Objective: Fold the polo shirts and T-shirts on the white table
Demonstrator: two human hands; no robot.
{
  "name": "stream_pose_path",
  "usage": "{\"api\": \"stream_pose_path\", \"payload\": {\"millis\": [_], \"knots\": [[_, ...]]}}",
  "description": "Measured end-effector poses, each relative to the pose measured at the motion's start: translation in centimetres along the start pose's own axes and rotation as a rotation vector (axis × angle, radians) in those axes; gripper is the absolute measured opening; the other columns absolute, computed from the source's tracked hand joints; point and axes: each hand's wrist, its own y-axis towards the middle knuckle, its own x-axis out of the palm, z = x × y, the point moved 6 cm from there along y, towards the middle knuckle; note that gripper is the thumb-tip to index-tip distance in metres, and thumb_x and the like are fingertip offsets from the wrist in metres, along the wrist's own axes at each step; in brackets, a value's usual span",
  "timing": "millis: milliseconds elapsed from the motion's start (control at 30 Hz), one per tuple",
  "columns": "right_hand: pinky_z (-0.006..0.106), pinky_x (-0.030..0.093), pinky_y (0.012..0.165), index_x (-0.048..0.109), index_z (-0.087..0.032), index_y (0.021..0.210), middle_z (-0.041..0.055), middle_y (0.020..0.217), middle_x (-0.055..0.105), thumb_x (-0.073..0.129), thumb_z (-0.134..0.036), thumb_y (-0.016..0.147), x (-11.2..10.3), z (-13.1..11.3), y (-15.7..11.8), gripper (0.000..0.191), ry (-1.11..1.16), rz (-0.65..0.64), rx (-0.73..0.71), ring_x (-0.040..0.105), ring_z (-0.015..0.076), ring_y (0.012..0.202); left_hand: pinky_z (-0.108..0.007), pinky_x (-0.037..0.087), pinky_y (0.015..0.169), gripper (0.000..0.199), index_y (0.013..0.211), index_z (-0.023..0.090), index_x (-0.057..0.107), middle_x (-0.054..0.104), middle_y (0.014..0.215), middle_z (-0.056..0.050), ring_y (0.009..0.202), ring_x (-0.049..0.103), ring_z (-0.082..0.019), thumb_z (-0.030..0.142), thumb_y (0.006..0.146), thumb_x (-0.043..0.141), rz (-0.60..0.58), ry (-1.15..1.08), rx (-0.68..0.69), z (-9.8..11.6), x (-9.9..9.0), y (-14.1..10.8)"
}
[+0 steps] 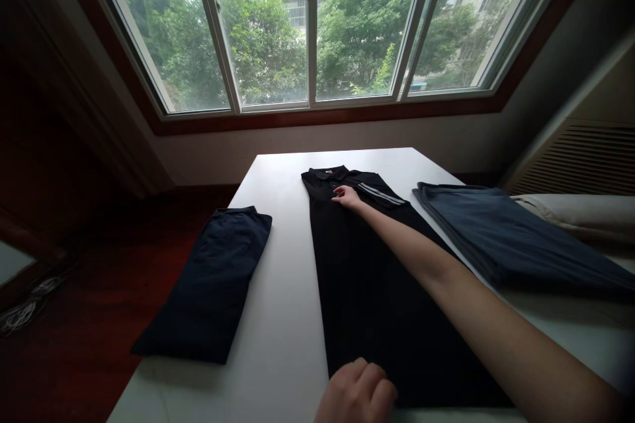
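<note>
A black polo shirt (367,291) lies lengthwise on the white table, its collar (330,173) at the far end. One sleeve with pale stripes (381,194) is laid across the chest. My right hand (347,197) reaches over the shirt, fingers pinched on the cloth just below the collar. At the near end, my left hand (357,391) is closed at the shirt's lower left corner; its fingertips are hidden under the knuckles.
On the left edge of the white table (282,317) lies a folded dark navy garment (208,284). Folded blue-grey cloth (516,231) rests at the right, beside a cream cloth (580,211). Beyond the table are a wall and a window (310,26). Cables (24,314) lie on the red floor.
</note>
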Motion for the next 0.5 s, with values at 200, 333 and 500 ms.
{"api": "stream_pose_path", "payload": {"millis": [200, 333, 500], "knots": [[0.034, 0.050, 0.088, 0.061, -0.012, 0.114, 0.0113, 0.103, 0.067, 0.064, -0.019, 0.084, 0.0, -1.0, -2.6, 0.031, -0.107, 0.049, -0.050, 0.063, 0.0209, 0.094, -0.027, 0.040, 0.052, 0.012, 0.081, 0.020, 0.051, 0.060, 0.073, 0.002, 0.059, 0.054, -0.013, 0.012, 0.089, 0.054, -0.108, 0.040, -0.012, -0.4, 1.0, -0.9], [0.042, 0.039, 0.106, 0.052, -0.013, 0.129, 0.0185, 0.131, 0.055, 0.061, -0.022, 0.087, -0.3, -2.5, -7.0, 0.044, -0.179, 0.090, -0.134, 0.051, 0.0283, 0.122, -0.029, 0.043, 0.060, 0.022, 0.090, 0.021, 0.054, 0.064, 0.085, 0.001, 0.070, 0.058, -0.016, 0.029, 0.079, 0.072, -0.190, 0.043, -0.077, -1.6, 0.3, -1.1], [0.049, 0.026, 0.115, 0.038, -0.025, 0.145, 0.0120, 0.151, 0.040, 0.055, -0.032, 0.091, -1.6, -2.5, -19.5, 0.057, -0.364, 0.021, -0.398, 0.034, 0.0285, 0.141, -0.029, 0.043, 0.061, 0.030, 0.091, 0.022, 0.056, 0.064, 0.089, 0.000, 0.073, 0.058, -0.017, 0.046, 0.079, 0.071, -0.150, 0.034, -0.093, -3.3, -0.4, -1.8]]}}
